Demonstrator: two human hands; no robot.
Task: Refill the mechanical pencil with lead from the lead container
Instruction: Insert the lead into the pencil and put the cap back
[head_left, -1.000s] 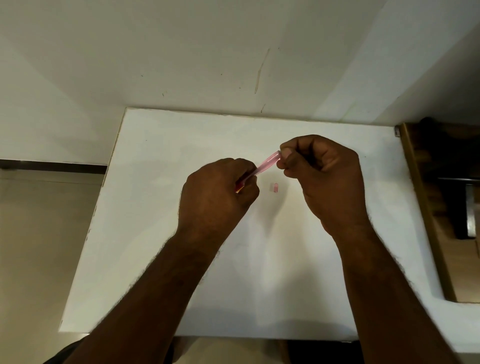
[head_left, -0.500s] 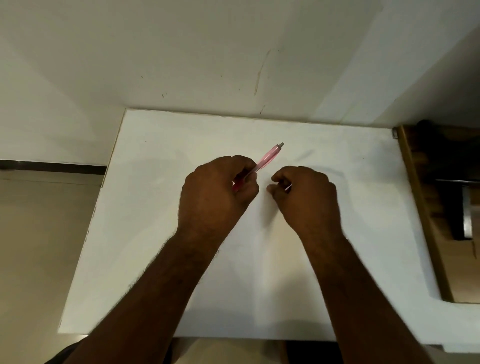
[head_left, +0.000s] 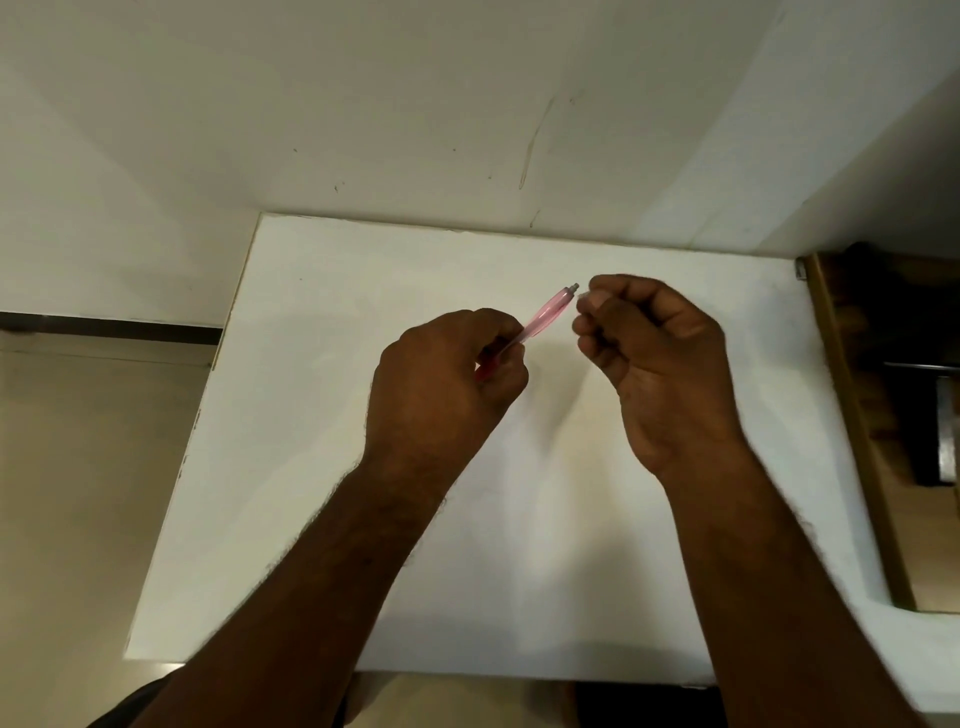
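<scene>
My left hand (head_left: 447, 384) is closed around the lower half of a translucent pink mechanical pencil (head_left: 548, 312). The pencil slants up to the right, and its grey end (head_left: 573, 287) is bare. My right hand (head_left: 649, 353) is raised just right of that end. Its thumb and forefinger pinch a small pale piece (head_left: 584, 295), too small to identify, a short gap from the pencil's end. No lead container shows; anything inside my right fist is hidden.
Both hands hover over a white table (head_left: 363, 519) that stands against a pale wall (head_left: 467, 104). A dark wooden piece of furniture (head_left: 883, 415) borders the table on the right. Beige floor (head_left: 78, 493) lies to the left.
My right hand dropped to the table by the small pink piece lying there, then rose back to the pencil's end. That piece no longer shows on the table. My left hand stayed still.
</scene>
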